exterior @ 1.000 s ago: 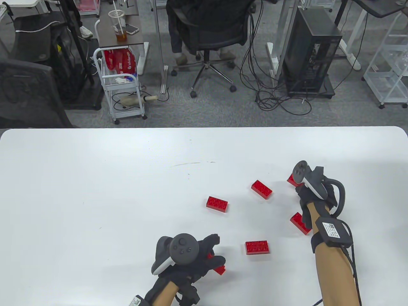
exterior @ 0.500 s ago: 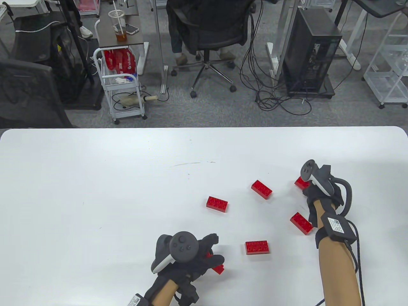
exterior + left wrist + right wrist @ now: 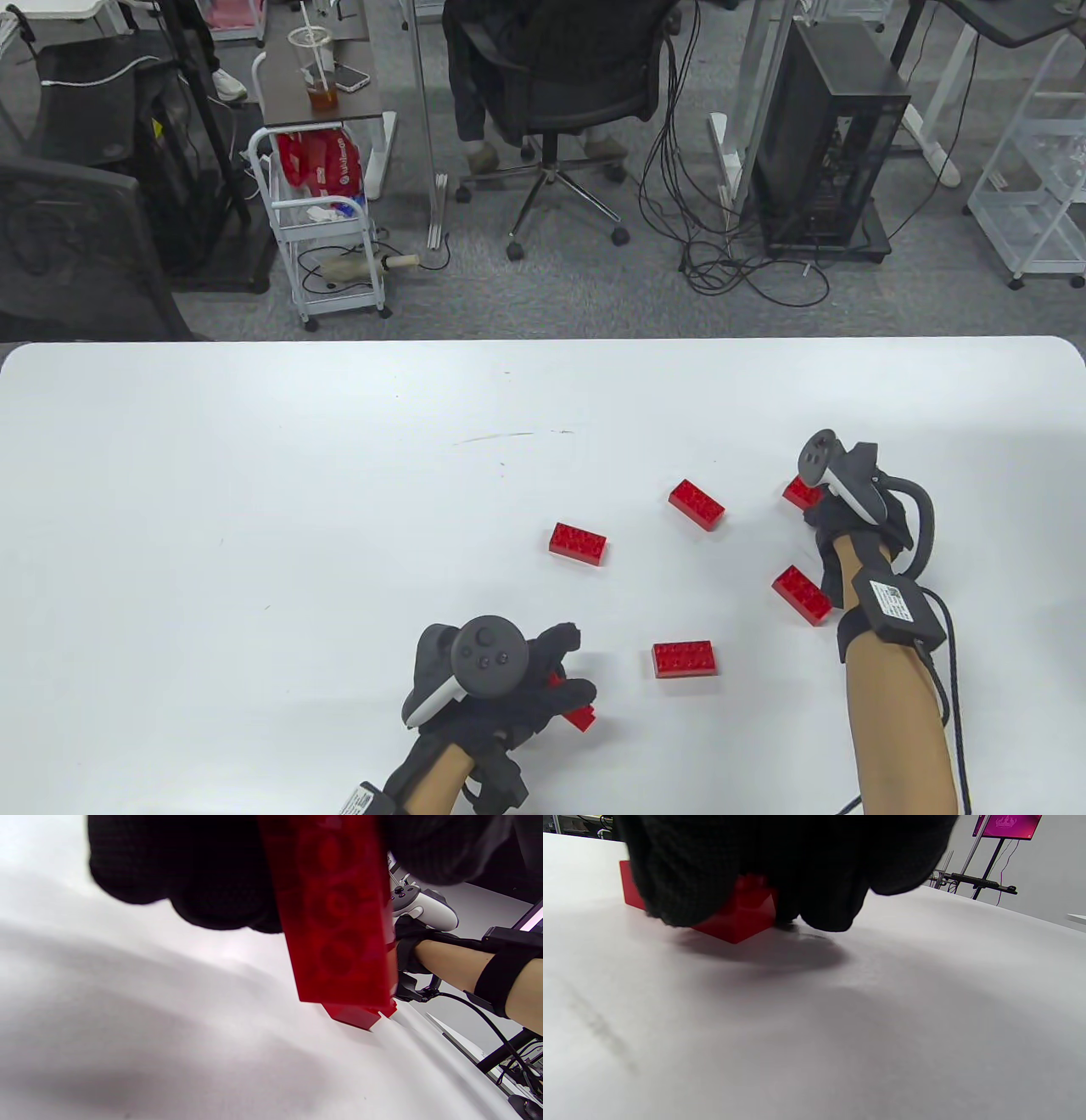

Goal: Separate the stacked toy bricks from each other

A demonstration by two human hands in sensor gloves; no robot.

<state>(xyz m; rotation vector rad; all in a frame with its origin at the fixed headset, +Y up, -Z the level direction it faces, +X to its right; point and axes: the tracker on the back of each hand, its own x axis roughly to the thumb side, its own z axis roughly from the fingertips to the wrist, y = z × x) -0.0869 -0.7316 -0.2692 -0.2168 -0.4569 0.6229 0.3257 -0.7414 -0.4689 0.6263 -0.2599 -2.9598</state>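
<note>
Left hand (image 3: 501,679) squeezes red brick (image 3: 339,921) above table (image 3: 254,509); could drop, bounce away. Right hand (image 3: 848,505) covers far brick (image 3: 742,914), grip hidden; might knock it off edge.

Left hand (image 3: 517,688) low near the body, fingers curled; right hand (image 3: 848,509) farther out, fingers bent down

Both hands wear black knit gloves. The left hand (image 3: 509,688) carries a dark grey round-faced tracker with a white body; the right hand (image 3: 853,509) likewise, plus a black labelled wrist box trailing a cable.
</note>
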